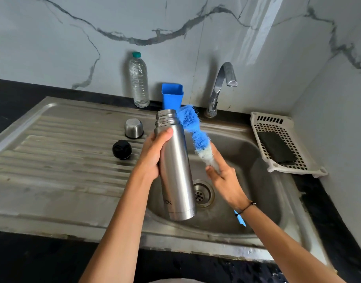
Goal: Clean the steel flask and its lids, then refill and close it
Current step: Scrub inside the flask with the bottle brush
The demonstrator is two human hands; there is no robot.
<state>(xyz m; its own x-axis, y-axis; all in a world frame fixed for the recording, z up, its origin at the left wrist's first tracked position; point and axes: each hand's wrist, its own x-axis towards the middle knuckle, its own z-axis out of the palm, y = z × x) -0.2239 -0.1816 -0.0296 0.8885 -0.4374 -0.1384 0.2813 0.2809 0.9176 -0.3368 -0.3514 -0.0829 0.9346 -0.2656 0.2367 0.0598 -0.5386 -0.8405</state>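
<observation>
The steel flask (176, 170) hangs over the sink basin (263, 201), open mouth up, so drips fall in the bowl. I've got my left hand (155, 155) wrapped round its upper body to steady it. My right hand (223, 176) grips the bottle brush (193, 129) beside the neck, bristles outside. Steel cap (134, 128) and black stopper (122, 149) wait on the drainboard (53, 160), clear of the wash
</observation>
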